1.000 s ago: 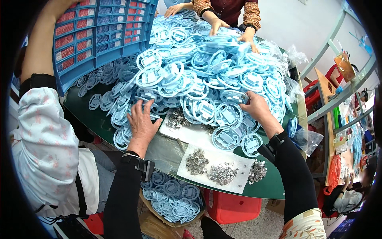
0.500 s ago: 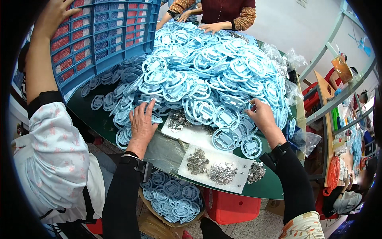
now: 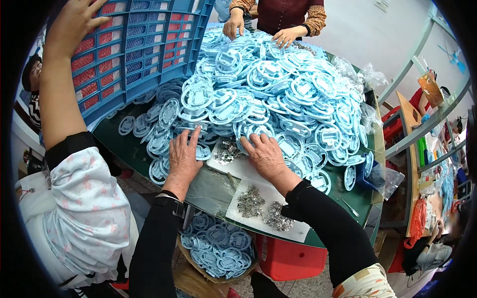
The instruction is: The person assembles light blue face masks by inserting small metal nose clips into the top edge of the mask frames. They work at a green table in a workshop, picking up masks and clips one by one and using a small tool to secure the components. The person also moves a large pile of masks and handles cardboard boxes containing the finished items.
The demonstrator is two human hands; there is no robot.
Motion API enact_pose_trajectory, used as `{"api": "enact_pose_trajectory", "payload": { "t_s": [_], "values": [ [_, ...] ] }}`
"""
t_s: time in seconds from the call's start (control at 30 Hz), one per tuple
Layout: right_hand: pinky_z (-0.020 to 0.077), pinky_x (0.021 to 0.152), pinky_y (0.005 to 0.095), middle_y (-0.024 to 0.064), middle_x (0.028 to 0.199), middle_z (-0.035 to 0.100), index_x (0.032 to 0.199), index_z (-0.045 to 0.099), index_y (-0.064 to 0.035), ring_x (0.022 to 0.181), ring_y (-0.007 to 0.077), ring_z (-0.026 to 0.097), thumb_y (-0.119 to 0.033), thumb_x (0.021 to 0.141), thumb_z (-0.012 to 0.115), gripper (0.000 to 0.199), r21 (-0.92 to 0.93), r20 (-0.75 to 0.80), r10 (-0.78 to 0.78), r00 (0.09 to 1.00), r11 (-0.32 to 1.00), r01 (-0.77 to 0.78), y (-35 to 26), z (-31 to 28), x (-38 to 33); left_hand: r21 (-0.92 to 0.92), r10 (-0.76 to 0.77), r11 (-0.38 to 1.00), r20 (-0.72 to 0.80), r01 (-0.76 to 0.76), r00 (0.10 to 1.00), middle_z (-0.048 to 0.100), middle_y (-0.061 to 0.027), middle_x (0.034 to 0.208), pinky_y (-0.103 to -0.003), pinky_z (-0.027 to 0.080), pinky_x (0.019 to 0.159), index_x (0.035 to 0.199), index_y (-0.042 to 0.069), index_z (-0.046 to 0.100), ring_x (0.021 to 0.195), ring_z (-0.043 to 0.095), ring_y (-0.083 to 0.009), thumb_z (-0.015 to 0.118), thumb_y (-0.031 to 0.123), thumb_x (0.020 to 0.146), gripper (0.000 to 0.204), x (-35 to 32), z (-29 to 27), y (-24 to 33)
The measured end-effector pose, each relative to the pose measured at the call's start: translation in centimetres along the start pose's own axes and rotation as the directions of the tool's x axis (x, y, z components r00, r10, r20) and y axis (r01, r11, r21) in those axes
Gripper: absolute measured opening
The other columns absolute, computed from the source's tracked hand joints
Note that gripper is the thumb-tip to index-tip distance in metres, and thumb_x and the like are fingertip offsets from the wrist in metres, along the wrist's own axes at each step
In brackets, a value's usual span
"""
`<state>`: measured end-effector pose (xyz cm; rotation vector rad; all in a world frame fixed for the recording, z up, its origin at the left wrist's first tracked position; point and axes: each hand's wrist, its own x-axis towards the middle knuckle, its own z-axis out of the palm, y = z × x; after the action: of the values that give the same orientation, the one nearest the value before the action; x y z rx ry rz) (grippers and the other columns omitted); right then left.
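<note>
A large heap of light blue round plastic parts (image 3: pixel 298 89) with cut-out middles covers the dark green table (image 3: pixel 328 231). At its near edge my left hand (image 3: pixel 185 156) lies with fingers spread against the parts. My right hand (image 3: pixel 266 156), also with fingers apart, touches the heap's front to the right of it. Neither hand grips a part, though some fingertips are partly lost among them. Between the hands sits a small pile of metal pieces (image 3: pixel 228 150). Closer to me, a white sheet (image 3: pixel 237 212) bears two piles of small metal clips (image 3: pixel 250 201).
At left, a co-worker's hand (image 3: pixel 74 27) holds a tilted blue crate (image 3: pixel 119 67) over the heap. Another person's hands (image 3: pixel 289 36) touch the far side. A thin tool (image 3: pixel 349 206) lies at right. Below stand a carton of blue parts (image 3: pixel 218 246) and a red stool (image 3: pixel 295 258).
My right hand has moved left from the heap's right side to its front, nearer my left hand. The far person's hands have shifted on the heap. My left hand has hardly moved.
</note>
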<state>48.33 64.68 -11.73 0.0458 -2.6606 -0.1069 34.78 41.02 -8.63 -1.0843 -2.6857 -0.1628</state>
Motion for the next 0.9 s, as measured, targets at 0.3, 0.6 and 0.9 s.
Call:
{"api": "enact_pose_trajectory", "payload": {
  "t_s": [0.3, 0.6, 0.9],
  "values": [
    [0.0452, 0.081, 0.0408, 0.0053, 0.107, 0.058, 0.124, 0.061, -0.0206, 0.101, 0.0258, 0.057, -0.028, 0.077, 0.080, 0.051, 0.118, -0.023, 0.095, 0.995, 0.989, -0.092, 2.5, -1.9, 1.5, 0.051, -0.037, 0.998, 0.101, 0.032, 0.994, 0.039, -0.0149, 0.142, -0.052, 0.032, 0.115, 0.158, 0.022, 0.029, 0.134, 0.041, -0.0359, 0.093, 0.016, 0.065, 0.113, -2.1, -1.0, -0.4],
    [0.0461, 0.085, 0.0412, 0.0063, 0.113, 0.058, 0.125, 0.060, -0.0181, 0.105, 0.0264, 0.058, -0.026, 0.075, 0.083, 0.055, 0.112, 0.107, 0.053, 0.993, 0.992, -0.065, 2.4, -2.3, -0.2, 0.085, -0.059, 0.995, 0.145, 0.047, 0.988, 0.041, -0.0136, 0.143, -0.058, 0.028, 0.118, 0.154, 0.024, 0.036, 0.138, 0.039, -0.0346, 0.088, 0.021, 0.071, 0.098, -4.0, -0.7, -0.2],
    [0.0454, 0.086, 0.0398, 0.0072, 0.118, 0.059, 0.124, 0.061, -0.0140, 0.106, 0.0254, 0.058, -0.023, 0.077, 0.079, 0.051, 0.207, 0.025, -0.006, 1.000, 0.978, 0.001, 0.1, -7.5, -2.5, -0.025, -0.049, 0.998, 0.112, 0.052, 0.993, 0.044, -0.0157, 0.139, -0.053, 0.033, 0.114, 0.151, 0.021, 0.040, 0.132, 0.043, -0.0350, 0.086, 0.019, 0.075, 0.089, -4.9, -0.8, 1.0]
  ]
}}
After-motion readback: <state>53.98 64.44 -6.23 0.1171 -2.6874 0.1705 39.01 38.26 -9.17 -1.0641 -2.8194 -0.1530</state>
